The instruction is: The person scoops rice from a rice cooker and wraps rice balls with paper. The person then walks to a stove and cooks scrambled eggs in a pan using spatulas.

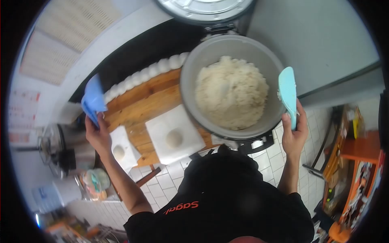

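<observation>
Cooked white rice (231, 92) is heaped inside a large round grey cooker pot (192, 97), whose lid (206, 9) stands open behind it. To the right of the pot, my right hand (294, 131) is closed on a light turquoise paddle (287, 91) with rice grains along its edge. My left hand (98, 131) grips a blue paddle or scoop (94, 97), partly blurred, above the left end of the wooden table. A white sheet (156, 131) with a round pale ball (174, 138) lies between the hands, and a second sheet (126, 141) with a smaller ball (118, 152) is near my left forearm.
A row of white rounded items (146, 74) runs along the back of the wooden table (129, 109). A metal pot (77, 141) and plastic containers (97, 180) stand at left. A grey panel (316, 44) rises at right, with an orange shelf (358, 143) beyond.
</observation>
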A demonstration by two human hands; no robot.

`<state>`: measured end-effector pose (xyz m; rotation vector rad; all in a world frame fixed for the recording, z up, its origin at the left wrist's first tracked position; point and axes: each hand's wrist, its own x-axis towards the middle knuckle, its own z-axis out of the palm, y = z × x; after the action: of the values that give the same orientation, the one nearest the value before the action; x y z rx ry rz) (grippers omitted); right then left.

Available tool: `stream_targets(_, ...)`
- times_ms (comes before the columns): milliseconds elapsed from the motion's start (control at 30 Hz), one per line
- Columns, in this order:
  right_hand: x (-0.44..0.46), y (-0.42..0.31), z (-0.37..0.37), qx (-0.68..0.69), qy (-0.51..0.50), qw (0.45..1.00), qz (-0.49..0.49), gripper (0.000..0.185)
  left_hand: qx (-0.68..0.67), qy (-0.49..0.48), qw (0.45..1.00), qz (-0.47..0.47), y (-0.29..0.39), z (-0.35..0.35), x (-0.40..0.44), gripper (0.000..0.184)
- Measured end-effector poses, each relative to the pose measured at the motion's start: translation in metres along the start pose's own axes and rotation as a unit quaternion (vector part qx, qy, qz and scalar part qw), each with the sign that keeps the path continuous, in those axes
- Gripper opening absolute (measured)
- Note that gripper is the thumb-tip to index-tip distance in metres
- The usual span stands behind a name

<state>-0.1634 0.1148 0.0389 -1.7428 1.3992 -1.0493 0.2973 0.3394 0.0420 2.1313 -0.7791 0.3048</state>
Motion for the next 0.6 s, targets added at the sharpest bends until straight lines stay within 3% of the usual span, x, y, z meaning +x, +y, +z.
stream_targets(33,0.004,0.019,-0.009,-0.02,0.008,1.0,0.01,0.055,-0.009,-0.079,0.991,0.104,0.048,0.02,0.007,0.033)
stream_targets(100,0.005,0.063,-0.014,-0.038,0.023,0.998,-0.032,0.055,0.136,-0.26,0.937,0.187,0.154,0.08,0.005,0.031)
stream_targets(133,0.0,0.064,-0.016,-0.027,0.005,1.0,0.001,0.054,0.198,-0.336,0.891,0.234,0.2,0.117,0.002,0.032)
stream_targets(200,-0.013,0.097,-0.003,0.022,0.032,0.997,-0.063,0.049,0.276,-0.398,0.803,0.347,0.227,0.206,-0.001,0.027)
stream_targets(233,-0.023,0.085,-0.001,0.101,0.009,0.994,0.032,0.046,0.287,-0.407,0.793,0.351,0.238,0.245,-0.005,0.025)
stream_targets(267,-0.029,0.084,0.005,0.115,0.02,0.993,0.034,0.045,0.299,-0.416,0.781,0.357,0.246,0.276,-0.012,0.024)
stream_targets(333,-0.042,0.093,0.021,0.194,0.046,0.978,0.064,0.046,0.31,-0.462,0.639,0.531,0.251,0.308,-0.033,0.017)
stream_targets(400,-0.045,0.097,0.03,0.303,0.065,0.943,0.122,0.047,0.342,-0.503,0.62,0.495,0.241,0.334,-0.09,0.014)
stream_targets(500,-0.042,0.096,0.04,0.32,0.082,0.936,0.12,0.046,0.368,-0.609,0.5,0.494,0.282,0.339,-0.106,0.015)
stream_targets(600,-0.038,0.096,0.039,0.32,0.092,0.936,0.113,0.046,0.395,-0.647,0.421,0.499,0.308,0.331,-0.1,0.015)
